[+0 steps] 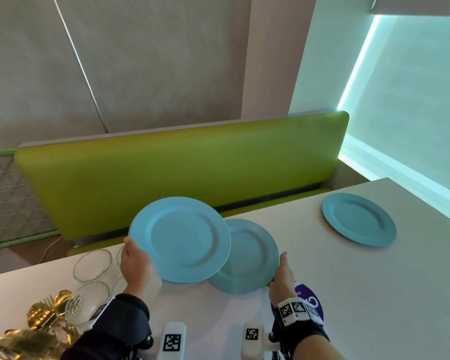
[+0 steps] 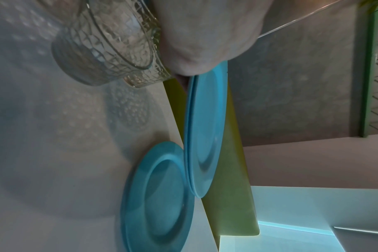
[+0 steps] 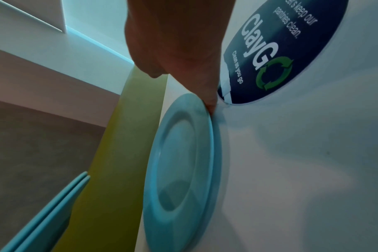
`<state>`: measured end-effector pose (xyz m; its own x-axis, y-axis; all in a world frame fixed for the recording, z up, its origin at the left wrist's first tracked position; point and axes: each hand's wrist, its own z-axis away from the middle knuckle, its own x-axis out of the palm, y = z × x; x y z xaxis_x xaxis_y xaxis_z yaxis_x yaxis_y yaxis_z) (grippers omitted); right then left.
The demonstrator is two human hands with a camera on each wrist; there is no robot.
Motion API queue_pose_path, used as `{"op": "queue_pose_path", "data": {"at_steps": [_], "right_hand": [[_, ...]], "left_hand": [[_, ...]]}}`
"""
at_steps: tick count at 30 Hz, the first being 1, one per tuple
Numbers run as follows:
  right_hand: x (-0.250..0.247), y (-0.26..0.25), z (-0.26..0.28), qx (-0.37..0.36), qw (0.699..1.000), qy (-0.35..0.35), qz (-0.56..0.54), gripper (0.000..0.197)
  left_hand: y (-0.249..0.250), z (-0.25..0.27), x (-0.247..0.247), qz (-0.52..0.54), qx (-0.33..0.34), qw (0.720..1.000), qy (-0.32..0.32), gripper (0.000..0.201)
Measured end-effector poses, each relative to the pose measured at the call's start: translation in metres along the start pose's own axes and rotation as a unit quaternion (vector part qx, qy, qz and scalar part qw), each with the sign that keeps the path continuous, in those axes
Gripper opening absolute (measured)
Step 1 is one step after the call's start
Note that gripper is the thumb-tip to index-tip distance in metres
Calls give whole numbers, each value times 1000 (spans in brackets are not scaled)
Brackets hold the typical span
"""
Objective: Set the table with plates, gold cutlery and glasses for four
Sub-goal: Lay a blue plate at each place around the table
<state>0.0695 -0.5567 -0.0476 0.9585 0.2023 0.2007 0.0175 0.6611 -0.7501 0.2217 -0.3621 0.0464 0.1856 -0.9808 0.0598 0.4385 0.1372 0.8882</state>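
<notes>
My left hand [image 1: 134,261] grips the left rim of a stack of two blue plates [image 1: 182,240], held tilted above the table; the two edges show in the left wrist view [image 2: 205,127]. Another blue plate [image 1: 252,255] lies flat on the table, partly under the stack. My right hand [image 1: 282,271] touches its right rim with straight fingertips [image 3: 209,104], thumb lifted clear of the plate [image 3: 183,162]. A third blue plate [image 1: 359,219] lies further right on the table. Clear glasses [image 1: 92,265] and gold cutlery [image 1: 44,315] sit at the left.
The pale table [image 1: 348,294] carries a round dark sticker [image 1: 315,305] under my right wrist. A green bench [image 1: 166,172] runs along the table's far side. The patterned glasses [image 2: 101,51] stand close beside my left hand.
</notes>
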Motion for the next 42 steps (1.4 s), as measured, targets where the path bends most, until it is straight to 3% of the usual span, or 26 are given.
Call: {"op": "queue_pose_path", "data": {"at_steps": [7,14,17,21,25,33,42], "right_hand": [[-18,-16,-12,-20,999,16,-34,81],[-22,-22,8,-68,998,15,8,61],[-17,-21,40,-83,994,-27,60,44],[-22,-15,84,-91,985,-106,99,36],[-51,-13,116,-105,988,-66,89,29],[-133,-23,156,-202,979,15,13,37],[-204,-66,135,-173,983,35,-40,29]], "left_hand": [[-1,3,-10,8,-4,1000,-11,47],[-3,18,-18,-42,1,998,-41,48],[-7,35,-17,-57,-13,995,-78,44],[-24,58,-17,-72,-52,988,-124,38],[-45,84,-24,-83,-56,979,-176,43],[-88,144,-30,-87,-25,962,-257,35],[-117,189,18,-67,-46,970,-229,53]]}}
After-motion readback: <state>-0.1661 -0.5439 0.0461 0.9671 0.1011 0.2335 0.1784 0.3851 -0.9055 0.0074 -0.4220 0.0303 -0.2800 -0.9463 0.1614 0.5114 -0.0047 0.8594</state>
